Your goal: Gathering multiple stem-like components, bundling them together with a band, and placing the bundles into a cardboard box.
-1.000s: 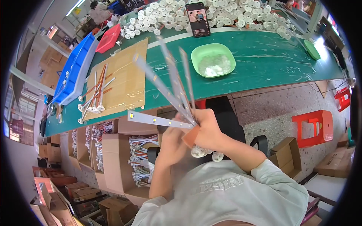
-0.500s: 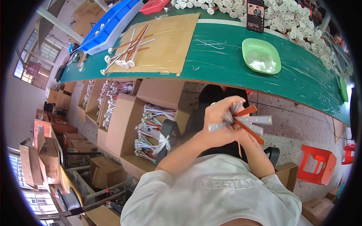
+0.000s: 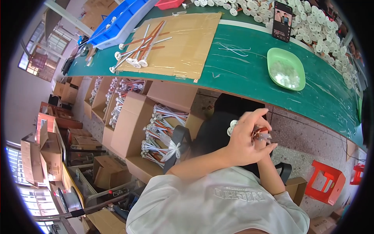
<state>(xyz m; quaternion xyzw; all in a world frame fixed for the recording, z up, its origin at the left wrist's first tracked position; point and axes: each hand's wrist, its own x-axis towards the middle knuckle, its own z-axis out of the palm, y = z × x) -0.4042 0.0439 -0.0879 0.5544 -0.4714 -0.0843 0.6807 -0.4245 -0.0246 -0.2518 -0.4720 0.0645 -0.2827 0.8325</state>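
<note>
My left hand curls around a bundle of strips above my lap, its fingers and thumb reaching past the strip ends. Reddish-brown and grey ends show between the thumb and fingers. White round heads stick out on the other side of that hand. My right hand lies behind the left one and the bundle, its fingers mostly hidden. On a cardboard sheet at the left of the green table lie several loose brown and silver strips with white disc ends.
A pale green bowl of clear small pieces and thin white ties lie on the table. A phone leans by a heap of disc-ended parts. A blue bin stands far left; below, a carton stands beside tied bundles.
The bundle has turned, so its long strips now point end-on instead of fanning rightward. My hands have shifted slightly right and down, and the left fingers have stretched out around it.
</note>
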